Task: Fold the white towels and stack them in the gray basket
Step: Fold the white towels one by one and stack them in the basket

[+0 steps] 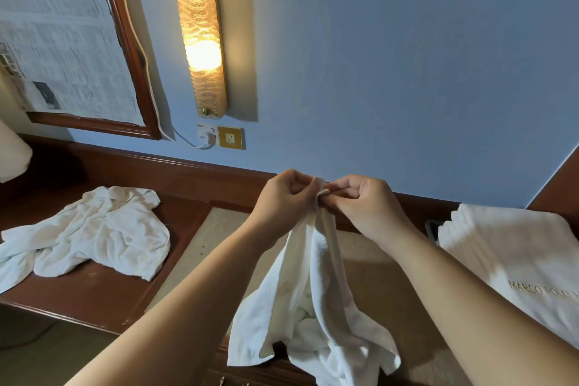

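Centrally, at the lower middle of the frame, a white towel (313,301) hangs in loose folds above the wooden desk (94,294). Its top edge is bunched at mid-frame, where the left hand (286,197) and right hand (363,200) meet. Both hands have curled fingers pinching that edge. A crumpled towel (91,235) lies on the desk at the left. A folded towel stack (513,247) with gold lettering sits at the right edge. A lit wall lamp (197,28) occupies the upper left.

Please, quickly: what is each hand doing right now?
Left hand: pinches the white towel's top edge.
Right hand: pinches the same edge.
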The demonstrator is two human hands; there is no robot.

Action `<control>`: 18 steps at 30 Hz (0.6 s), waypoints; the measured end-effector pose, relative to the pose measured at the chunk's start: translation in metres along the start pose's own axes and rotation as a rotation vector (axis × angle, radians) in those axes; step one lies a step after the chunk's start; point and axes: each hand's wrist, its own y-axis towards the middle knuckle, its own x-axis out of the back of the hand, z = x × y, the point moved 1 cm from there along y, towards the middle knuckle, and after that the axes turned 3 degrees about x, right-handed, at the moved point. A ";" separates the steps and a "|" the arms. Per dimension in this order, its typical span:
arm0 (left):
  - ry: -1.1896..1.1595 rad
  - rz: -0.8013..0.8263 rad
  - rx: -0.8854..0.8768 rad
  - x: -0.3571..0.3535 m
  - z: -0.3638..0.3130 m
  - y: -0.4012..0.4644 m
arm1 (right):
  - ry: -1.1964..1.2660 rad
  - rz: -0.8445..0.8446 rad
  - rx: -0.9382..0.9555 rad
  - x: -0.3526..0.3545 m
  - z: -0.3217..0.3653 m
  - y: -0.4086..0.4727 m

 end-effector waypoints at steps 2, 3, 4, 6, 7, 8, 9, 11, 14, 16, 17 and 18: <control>-0.047 0.072 0.013 -0.001 0.000 -0.002 | -0.120 -0.028 0.058 0.004 0.002 0.003; -0.073 0.100 0.018 0.000 0.000 -0.002 | -0.159 -0.047 0.080 0.005 0.002 0.005; -0.099 0.117 0.026 0.000 0.001 -0.003 | -0.212 -0.072 0.106 0.006 0.003 0.007; -0.153 0.129 0.043 0.000 0.004 -0.003 | -0.361 -0.111 0.165 0.007 0.001 0.012; -0.176 0.132 0.047 0.001 0.007 -0.004 | -0.389 -0.107 0.184 0.007 0.000 0.014; -0.193 0.132 0.049 0.001 0.009 -0.005 | -0.372 -0.086 0.187 0.006 -0.001 0.016; -0.202 0.131 0.049 0.001 0.011 -0.005 | -0.343 -0.061 0.178 0.004 -0.004 0.017; -0.193 0.113 0.041 0.003 0.014 -0.006 | -0.345 -0.027 0.163 0.001 -0.003 0.018; -0.144 0.027 0.015 0.006 0.017 -0.006 | -0.360 -0.011 0.175 -0.002 0.004 0.019; -0.121 -0.060 -0.001 0.009 0.018 -0.005 | -0.413 0.025 0.162 -0.003 0.010 0.024; -0.099 -0.104 -0.012 0.009 0.019 -0.005 | -0.464 0.036 0.158 -0.004 0.011 0.028; -0.067 -0.143 -0.033 0.010 0.021 -0.004 | -0.508 0.039 0.155 -0.005 0.013 0.031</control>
